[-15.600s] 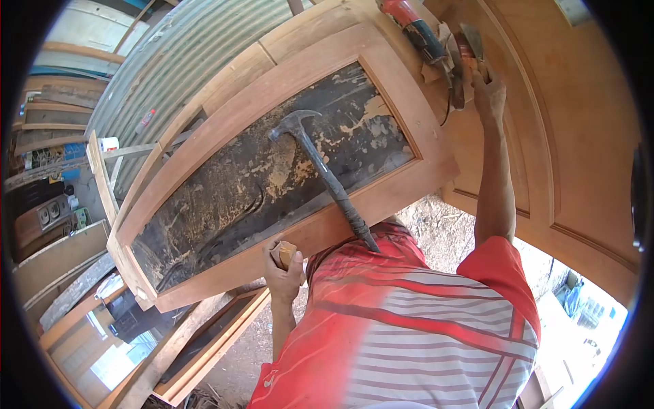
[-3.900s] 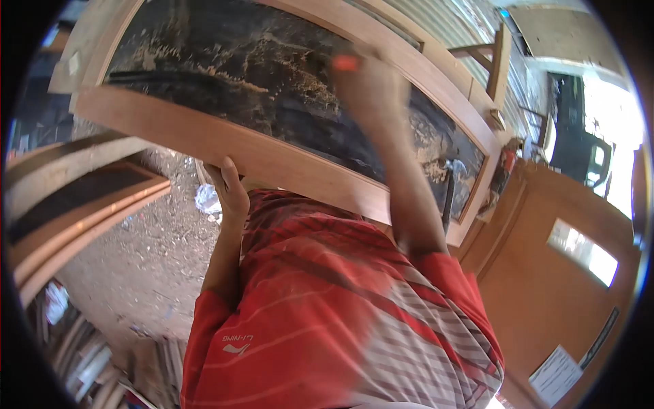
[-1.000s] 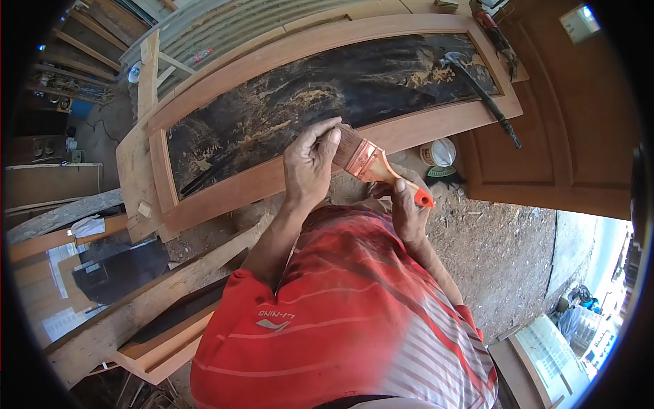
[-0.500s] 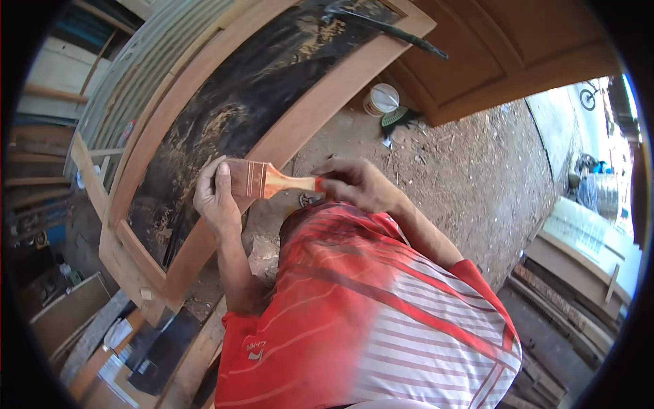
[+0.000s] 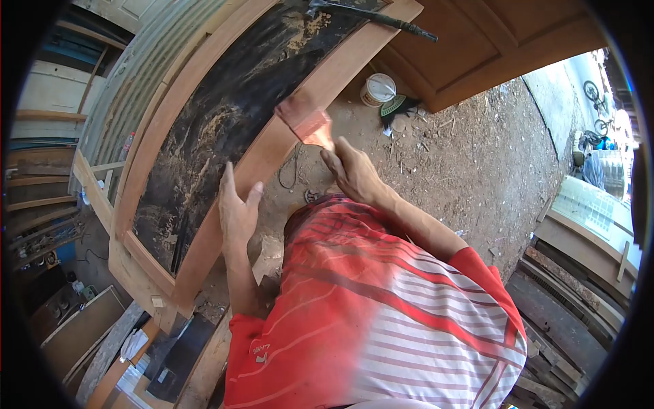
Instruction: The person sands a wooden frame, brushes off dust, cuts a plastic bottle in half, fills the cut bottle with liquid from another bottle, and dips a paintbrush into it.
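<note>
A wide paintbrush (image 5: 310, 126), smeared by motion, is in my right hand (image 5: 356, 170), whose fingers wrap its handle. Its bristles are over the near rail of a wooden frame (image 5: 269, 151); I cannot tell whether they touch. My left hand (image 5: 238, 210) has its thumb and fingers apart, holds nothing and is over the same rail, lower down. Inside the frame lies a dark panel (image 5: 225, 102) streaked with pale dust or shavings. A hammer-like tool with a dark handle (image 5: 402, 24) rests across the frame's far end.
A brown panelled door (image 5: 477, 41) stands beyond the frame. A white bucket (image 5: 378, 91) and a green-and-black brush head (image 5: 395, 108) are on the dirt floor (image 5: 443, 170). Corrugated sheeting (image 5: 129, 102) runs along the left. Stacked boards (image 5: 572, 286) lie at the right.
My left hand has let go of the bristles and opened. My right hand has swung the paintbrush up and away over the frame's near rail.
</note>
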`<action>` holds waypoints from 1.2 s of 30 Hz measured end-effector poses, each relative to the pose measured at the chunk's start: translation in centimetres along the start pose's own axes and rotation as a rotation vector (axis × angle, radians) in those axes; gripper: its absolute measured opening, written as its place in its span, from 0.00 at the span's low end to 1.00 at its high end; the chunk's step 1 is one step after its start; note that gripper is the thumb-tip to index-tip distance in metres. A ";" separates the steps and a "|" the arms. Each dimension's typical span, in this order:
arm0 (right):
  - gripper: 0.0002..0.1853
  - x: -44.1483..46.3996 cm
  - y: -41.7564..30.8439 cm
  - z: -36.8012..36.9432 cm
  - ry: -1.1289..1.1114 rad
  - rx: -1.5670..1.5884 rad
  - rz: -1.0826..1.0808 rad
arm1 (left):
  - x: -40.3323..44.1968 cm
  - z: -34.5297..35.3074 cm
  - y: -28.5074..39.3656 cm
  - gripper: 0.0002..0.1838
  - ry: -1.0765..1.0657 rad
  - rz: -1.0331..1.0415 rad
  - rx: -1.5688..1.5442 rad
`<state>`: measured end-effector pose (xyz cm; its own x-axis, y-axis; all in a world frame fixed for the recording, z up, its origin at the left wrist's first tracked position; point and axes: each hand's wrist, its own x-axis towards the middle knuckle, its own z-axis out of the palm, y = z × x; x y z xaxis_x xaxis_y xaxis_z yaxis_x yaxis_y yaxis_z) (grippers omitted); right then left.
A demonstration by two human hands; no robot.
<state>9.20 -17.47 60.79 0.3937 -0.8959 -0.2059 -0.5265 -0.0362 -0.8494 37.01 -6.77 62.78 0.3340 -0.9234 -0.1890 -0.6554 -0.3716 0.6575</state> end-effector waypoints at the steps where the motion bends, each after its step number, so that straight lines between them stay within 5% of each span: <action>1: 0.19 0.7 1.4 1.1 -0.027 -0.059 0.058 | -0.1 -0.1 0.3 0.47 0.063 0.013 -0.018; 10: 0.21 -0.1 2.5 3.0 0.113 0.158 0.029 | -1.2 1.9 -0.2 0.48 0.513 0.108 0.077; 13: 0.20 2.2 5.9 3.3 0.160 -0.018 -0.102 | -1.8 2.6 -2.8 0.44 0.289 0.053 0.227; 15: 0.20 1.4 -0.5 2.5 0.114 0.254 0.051 | -1.7 2.6 -3.3 0.43 0.259 0.020 0.256; 17: 0.21 1.9 -1.8 3.4 0.172 0.291 -0.190 | -1.5 2.9 -3.6 0.43 0.235 0.014 0.277; 21: 0.25 4.2 1.3 5.3 -0.092 0.282 -0.140 | -1.7 3.2 -3.2 0.45 0.267 0.012 0.262; 25: 0.27 3.7 2.3 6.5 0.041 0.132 -0.261 | -2.3 3.0 -2.4 0.54 0.381 0.052 0.101; 31: 0.27 3.3 -1.5 5.1 -0.130 0.353 -0.116 | -2.9 1.5 -0.7 0.56 0.636 0.097 0.106; 36: 0.29 3.9 -1.1 6.5 -0.005 0.422 -0.216 | -2.9 4.4 -4.4 0.56 0.352 0.031 0.306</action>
<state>16.25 -18.04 57.75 0.4643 -0.8857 -0.0045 -0.0808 -0.0373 -0.9960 35.90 -2.89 57.25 0.4858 -0.8657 0.1209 -0.8209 -0.4044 0.4033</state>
